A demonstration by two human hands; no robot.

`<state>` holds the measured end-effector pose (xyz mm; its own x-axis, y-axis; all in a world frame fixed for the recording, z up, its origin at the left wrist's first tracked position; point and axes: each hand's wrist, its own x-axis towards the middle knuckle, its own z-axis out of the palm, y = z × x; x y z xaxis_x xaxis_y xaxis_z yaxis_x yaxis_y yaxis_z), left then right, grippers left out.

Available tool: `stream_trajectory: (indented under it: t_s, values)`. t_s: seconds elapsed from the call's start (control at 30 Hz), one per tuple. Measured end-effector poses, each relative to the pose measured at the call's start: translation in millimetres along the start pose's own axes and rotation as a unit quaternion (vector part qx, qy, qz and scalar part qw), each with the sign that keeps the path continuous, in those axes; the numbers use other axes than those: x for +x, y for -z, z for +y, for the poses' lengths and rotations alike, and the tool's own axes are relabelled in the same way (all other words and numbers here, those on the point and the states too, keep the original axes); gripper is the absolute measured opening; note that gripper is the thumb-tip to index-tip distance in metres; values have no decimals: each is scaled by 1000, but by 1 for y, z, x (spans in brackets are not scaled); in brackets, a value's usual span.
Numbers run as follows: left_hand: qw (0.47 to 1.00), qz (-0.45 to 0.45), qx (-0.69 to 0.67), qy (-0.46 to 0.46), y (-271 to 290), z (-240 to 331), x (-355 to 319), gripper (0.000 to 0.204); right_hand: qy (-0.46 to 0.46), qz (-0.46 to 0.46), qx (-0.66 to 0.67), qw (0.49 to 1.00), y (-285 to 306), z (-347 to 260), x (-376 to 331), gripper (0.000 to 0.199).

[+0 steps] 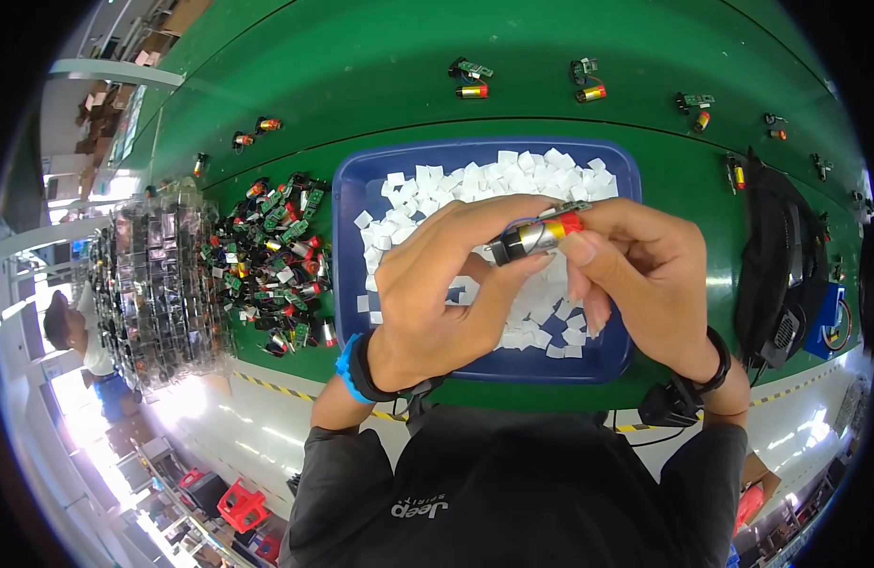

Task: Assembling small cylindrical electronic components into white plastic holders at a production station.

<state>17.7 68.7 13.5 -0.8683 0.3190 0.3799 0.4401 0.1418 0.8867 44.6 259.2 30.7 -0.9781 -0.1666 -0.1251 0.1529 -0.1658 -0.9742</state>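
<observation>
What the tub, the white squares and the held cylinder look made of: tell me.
Tub: probably moulded plastic; smooth blue, rounded corners.
White squares: matte and flat; paper or foam, can't tell which.
Cylinder: glossy, perhaps plastic film over metal; its silver band shines.

Battery (543, 234) glossy; tray (602, 360) smooth plastic; squares (512, 174) matt, paper-like.

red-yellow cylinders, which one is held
The cylinder between the left hand and right hand, above the blue tray; piled ones and scattered ones lie on the green surface.
</observation>
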Motion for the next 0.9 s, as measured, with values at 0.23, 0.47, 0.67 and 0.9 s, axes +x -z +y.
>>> stream_trajectory:
  t_s: [0.23,0.47,0.67,0.9]
  values:
    - [999,1,40,-5,-5,2,7,30,-68,-62,79,993,13,1,5,22]
    - [932,-189,186,247,68,-79,112,37,135,-58,-210,967,5,2,-5,31]
    - [791,-132,595,-60,104,-208,153,46,350,-70,-536,765,5,20,-10,37]
    - [883,-241,402,-12,58,-201,173,38,311,-102,-590,738,12,19,-8,30]
